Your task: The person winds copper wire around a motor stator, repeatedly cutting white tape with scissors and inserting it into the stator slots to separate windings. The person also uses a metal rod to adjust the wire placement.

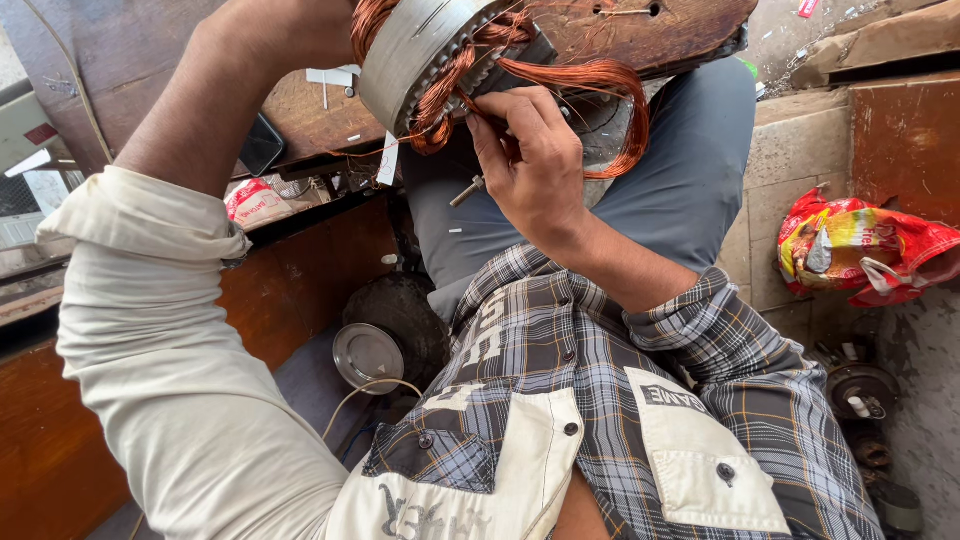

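Note:
A round metal motor stator (420,45) with loops of copper wire (600,80) hanging from it rests at the edge of a wooden bench (660,35), above my lap. My left hand (300,30) reaches up to the stator's left side and grips it; its fingers are hidden behind the metal ring. My right hand (530,160) is closed just under the stator, fingertips pressed into the copper coils. A short metal pin (466,190) sticks out from under its palm.
A black phone (262,143) and small white scraps lie on the bench. A red and white packet (255,200) sits on a lower shelf. A round metal lid (367,356) lies by my knee. A red plastic bag (860,250) and dark motor parts (860,388) lie on the floor at right.

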